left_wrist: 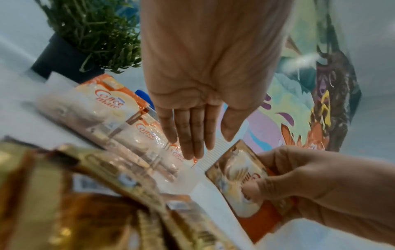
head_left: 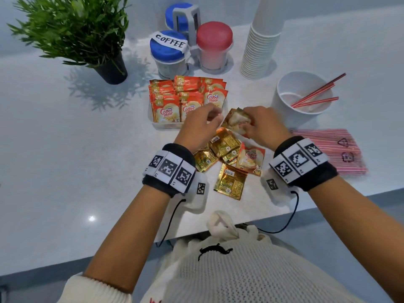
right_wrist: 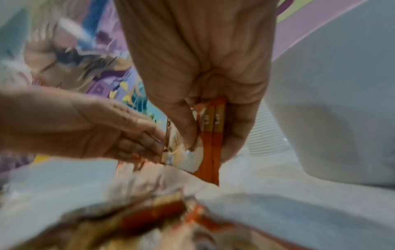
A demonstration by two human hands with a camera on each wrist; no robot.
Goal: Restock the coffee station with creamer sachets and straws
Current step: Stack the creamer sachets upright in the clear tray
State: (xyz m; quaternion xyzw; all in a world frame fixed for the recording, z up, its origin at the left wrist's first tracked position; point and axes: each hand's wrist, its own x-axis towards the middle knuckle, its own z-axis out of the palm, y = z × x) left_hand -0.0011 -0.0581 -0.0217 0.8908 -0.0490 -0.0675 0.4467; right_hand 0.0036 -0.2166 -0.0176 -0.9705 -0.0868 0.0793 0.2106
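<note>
My right hand (head_left: 248,125) pinches a small stack of orange creamer sachets (head_left: 236,119) (right_wrist: 210,128) just above the counter, right of a clear tray (head_left: 167,125). The tray holds several rows of upright Coffee mate sachets (head_left: 188,95). My left hand (head_left: 213,115) (left_wrist: 210,146) hovers at the tray's right end with straight fingers, holding nothing; its fingertips reach the edge of the held stack. Loose gold and orange sachets (head_left: 227,158) lie on the counter under my wrists. A white cup (head_left: 282,101) holds a few red straws (head_left: 314,95). A wrapped pack of straws (head_left: 328,149) lies to its right.
Behind the tray stand a blue-lidded jar labelled COFFEE (head_left: 168,53), a red-lidded jar (head_left: 214,44) and a tall stack of paper cups (head_left: 260,40). A potted plant (head_left: 72,29) sits far left. The counter's front edge (head_left: 218,230) runs just below my wrists.
</note>
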